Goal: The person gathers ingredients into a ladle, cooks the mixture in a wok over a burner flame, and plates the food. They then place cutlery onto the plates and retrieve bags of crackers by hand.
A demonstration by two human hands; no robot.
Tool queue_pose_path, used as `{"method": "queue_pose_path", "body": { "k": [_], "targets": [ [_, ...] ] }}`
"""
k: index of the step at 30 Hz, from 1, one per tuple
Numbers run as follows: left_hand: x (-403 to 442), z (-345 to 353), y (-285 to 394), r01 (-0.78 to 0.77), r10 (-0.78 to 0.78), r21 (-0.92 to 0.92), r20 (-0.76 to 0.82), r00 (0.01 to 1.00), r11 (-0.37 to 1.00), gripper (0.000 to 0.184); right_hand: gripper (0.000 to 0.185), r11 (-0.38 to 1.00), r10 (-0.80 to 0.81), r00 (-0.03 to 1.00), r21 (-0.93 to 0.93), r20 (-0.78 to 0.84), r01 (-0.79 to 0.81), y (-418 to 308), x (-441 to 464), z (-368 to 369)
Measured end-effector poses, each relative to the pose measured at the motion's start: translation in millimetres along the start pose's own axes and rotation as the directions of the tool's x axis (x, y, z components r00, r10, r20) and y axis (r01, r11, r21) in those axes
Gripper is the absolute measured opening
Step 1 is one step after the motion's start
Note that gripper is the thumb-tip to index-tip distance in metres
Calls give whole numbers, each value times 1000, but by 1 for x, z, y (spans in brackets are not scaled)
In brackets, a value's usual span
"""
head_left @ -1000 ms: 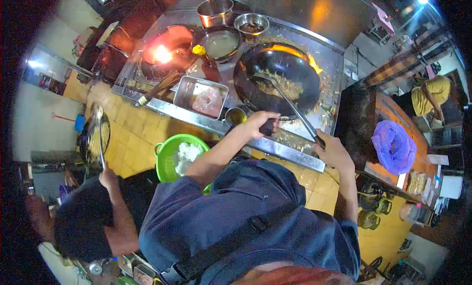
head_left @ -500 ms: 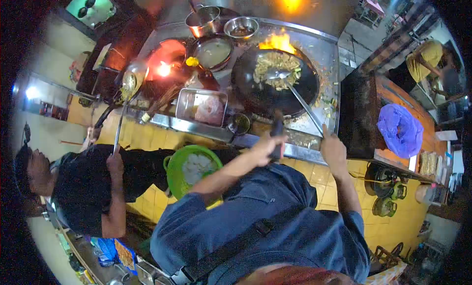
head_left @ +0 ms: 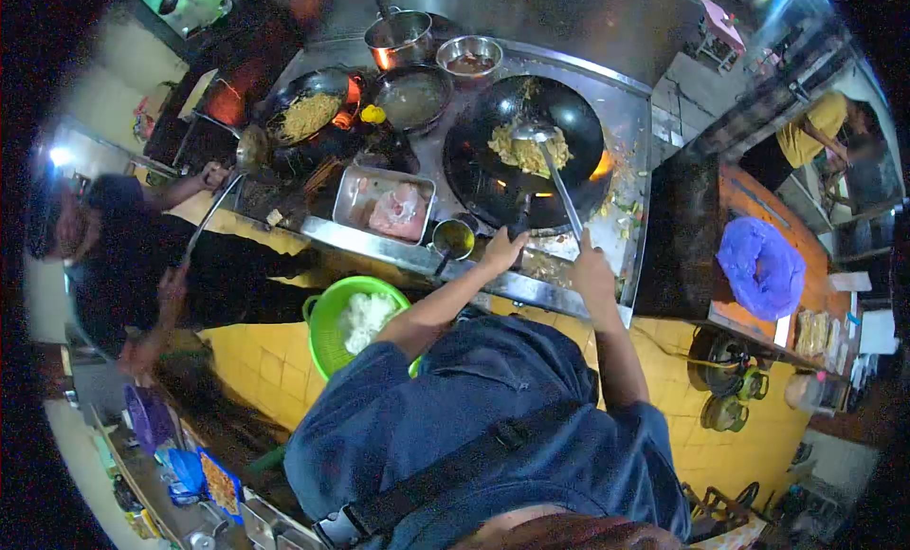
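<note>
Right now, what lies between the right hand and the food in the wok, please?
In the head view, the ladle's handle spans that stretch, over part of the wok.

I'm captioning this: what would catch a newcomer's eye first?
Probably the dark wok, with orange flame at its right edge; the right hand holds a ladle in its food, the left hand its handle. Next, the bright green basket beside the left forearm and the purple plastic on the right-hand table.

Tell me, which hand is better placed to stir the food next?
Probably the right hand: it holds the ladle, whose head is at the food. The left hand holds the wok by its handle.
</note>
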State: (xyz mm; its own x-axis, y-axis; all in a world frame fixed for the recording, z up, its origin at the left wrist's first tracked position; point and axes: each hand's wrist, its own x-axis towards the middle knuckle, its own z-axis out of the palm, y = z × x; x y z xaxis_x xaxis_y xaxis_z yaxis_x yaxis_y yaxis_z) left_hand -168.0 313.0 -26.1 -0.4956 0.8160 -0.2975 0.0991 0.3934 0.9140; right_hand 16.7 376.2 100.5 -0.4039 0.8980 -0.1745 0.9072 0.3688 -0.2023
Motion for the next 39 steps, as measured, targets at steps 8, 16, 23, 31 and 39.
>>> {"method": "queue_pose_path", "body": {
  "k": [8, 16, 23, 31, 39],
  "targets": [
    [-73, -169, 218, -486, 481, 76, -341, 808, 871, 18, 39, 929, 45, 994, 370, -96, -7, 22, -17, 3],
    [-213, -234, 394, -916, 919, 399, -350, -183, -30, 15, 29, 806, -419, 903, 419, -94, 417, 39, 3, -99],
    [-230, -257, 418, -806, 883, 514, -177, -435, -294, 15, 31, 931, -157, 985, 344, 67, 125, -3, 9, -49],
    [-231, -277, 430, -766, 875, 564, -149, -460, -307, 15, 39, 955, -165, 982, 266, 96, 134, 43, 5, -36],
    [-214, -307, 426, -803, 828, 575, -367, -424, -156, 15, 29, 820, -511, 762, 38, -398, 571, 144, 43, 114]
  ]
}}
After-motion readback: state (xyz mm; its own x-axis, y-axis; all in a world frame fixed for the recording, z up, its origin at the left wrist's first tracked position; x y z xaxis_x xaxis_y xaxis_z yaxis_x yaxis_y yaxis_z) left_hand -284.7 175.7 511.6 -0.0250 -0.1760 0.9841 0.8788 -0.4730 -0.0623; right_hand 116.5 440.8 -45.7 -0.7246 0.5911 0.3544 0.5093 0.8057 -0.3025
